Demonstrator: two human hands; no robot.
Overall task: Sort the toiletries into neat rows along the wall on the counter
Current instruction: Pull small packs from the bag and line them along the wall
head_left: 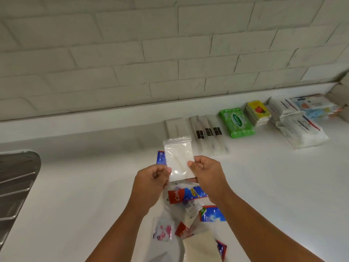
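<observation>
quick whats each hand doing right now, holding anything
Left hand: pinching the lower left edge of the clear zip packet.
Right hand: pinching the same packet's right edge.

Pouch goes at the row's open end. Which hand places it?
Left, probably. Left hand pinches the pouch on the side facing bare counter beside the white packet; right hand faces the toothbrush packs.

Your layout along the wall [170, 53]
The wipes pack [237, 121] lies right of the wrapped toothbrushes [208, 135]; loose sachets [185, 195] lie nearer you.
</observation>
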